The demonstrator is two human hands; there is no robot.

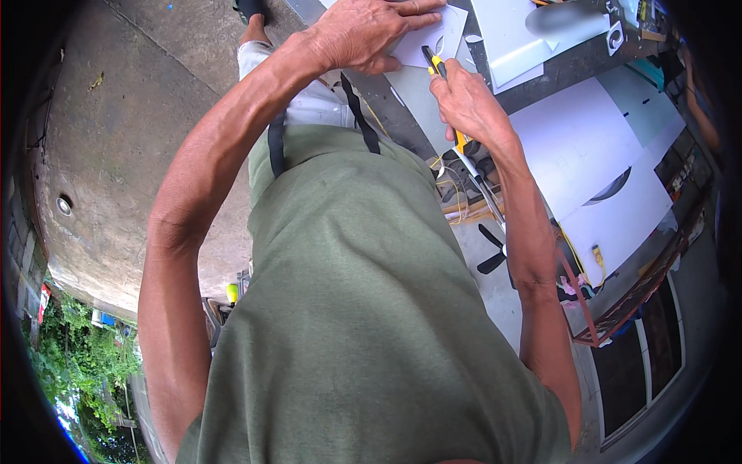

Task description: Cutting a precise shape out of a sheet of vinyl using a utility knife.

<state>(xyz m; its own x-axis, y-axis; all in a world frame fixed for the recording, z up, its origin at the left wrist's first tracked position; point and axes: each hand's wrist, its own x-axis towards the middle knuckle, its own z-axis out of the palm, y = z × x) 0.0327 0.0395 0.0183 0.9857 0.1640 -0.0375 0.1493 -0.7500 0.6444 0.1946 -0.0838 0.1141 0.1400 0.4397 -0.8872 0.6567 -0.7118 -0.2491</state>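
Observation:
My left hand (369, 32) lies with its fingers stretched out over a small white sheet (413, 49) at the top of the view. A curved cut or opening shows in that sheet near its right side. In my right hand (473, 100) is a yellow and black utility knife (437, 65), gripped with the fingers wrapped round its handle. The knife's front end points up at the sheet, close to the curved cut. Whether the blade touches the sheet is too small to tell.
A larger white panel (502, 58) lies right of the knife on the dark table. Big white sheets (576, 135) spread further right. Below the right hand are yellow cords (461, 193) and black fan-like blades (490, 263). Concrete floor (116, 147) stretches to the left.

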